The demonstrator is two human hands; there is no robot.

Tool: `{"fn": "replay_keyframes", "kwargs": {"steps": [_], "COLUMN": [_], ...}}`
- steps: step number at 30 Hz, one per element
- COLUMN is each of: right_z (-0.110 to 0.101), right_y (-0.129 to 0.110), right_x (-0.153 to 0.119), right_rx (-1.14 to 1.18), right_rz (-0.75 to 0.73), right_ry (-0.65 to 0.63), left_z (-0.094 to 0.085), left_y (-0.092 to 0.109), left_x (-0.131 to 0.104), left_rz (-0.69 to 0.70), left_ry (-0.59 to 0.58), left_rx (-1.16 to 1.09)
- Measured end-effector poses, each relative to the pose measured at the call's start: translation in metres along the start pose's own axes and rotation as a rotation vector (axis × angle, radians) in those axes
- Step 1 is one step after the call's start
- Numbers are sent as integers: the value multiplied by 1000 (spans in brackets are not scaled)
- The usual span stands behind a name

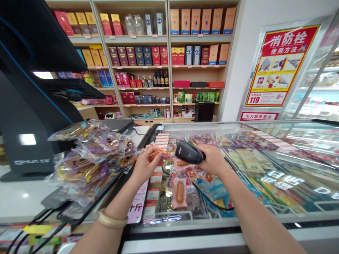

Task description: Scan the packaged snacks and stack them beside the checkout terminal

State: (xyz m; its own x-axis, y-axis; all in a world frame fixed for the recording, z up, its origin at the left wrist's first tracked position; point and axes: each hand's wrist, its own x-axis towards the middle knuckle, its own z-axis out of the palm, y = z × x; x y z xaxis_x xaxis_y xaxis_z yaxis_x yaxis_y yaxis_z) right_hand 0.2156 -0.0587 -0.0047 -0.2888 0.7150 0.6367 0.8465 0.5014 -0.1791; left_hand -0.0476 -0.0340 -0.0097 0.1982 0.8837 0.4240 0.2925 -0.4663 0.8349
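Observation:
My right hand (214, 158) is wrapped round a black handheld barcode scanner (187, 152), whose head faces left. In my left hand (150, 163) a small orange packaged sausage (160, 154) is pinched, right in front of the scanner. Below both hands, several wrapped sausages lie in a loose pile on the glass freezer top. One sausage in a clear pink-edged wrapper (180, 193) lies nearest me. The scanner's black cable (212, 204) loops over the glass beside the pile.
Bagged brown snacks (90, 151) are heaped left of my left hand, next to a dark checkout terminal (23, 106). The glass freezer top (225, 211) stretches right, with packaged ice creams (249, 160) beneath it. Shelves of boxed bottles (196, 21) stand behind.

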Motion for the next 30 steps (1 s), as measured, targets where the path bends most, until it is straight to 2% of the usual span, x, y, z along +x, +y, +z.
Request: {"fn": "replay_keyframes", "kwargs": {"steps": [3,5,7,10,11,16,19,24,26,28,30], "right_z": [0,1,2,3,3,3,3,5,5,4,3], "right_y": [5,8,10,9,9,7,7,8,7,7,6], "right_x": [-1,-1,-2,-1,-1,0,0,0,0,0,0], "right_rx": [-3,11,16,9,10,23,21,19,22,23,30], "right_rz": [23,28,29,23,18,0,2,8,13,14,-1], "right_ry": [59,83,91,87,79,56,50,56,63,65,56], "left_z": [3,2,0,-5,-7,-8,-5,-7,-9,-9,-10], "left_y": [5,3,-4,-21,-26,-35,-32,-24,-20,-17,-14], "left_x": [-2,-2,1,6,7,5,3,3,5,7,8], "left_rz": [103,165,174,150,140,-10,-44,-91,-80,-64,-47], "left_ry": [-250,-338,-295,-97,-72,-235,-243,-111,12,161,261], "left_rx": [18,121,252,535,628,923,943,886,796,626,434]}}
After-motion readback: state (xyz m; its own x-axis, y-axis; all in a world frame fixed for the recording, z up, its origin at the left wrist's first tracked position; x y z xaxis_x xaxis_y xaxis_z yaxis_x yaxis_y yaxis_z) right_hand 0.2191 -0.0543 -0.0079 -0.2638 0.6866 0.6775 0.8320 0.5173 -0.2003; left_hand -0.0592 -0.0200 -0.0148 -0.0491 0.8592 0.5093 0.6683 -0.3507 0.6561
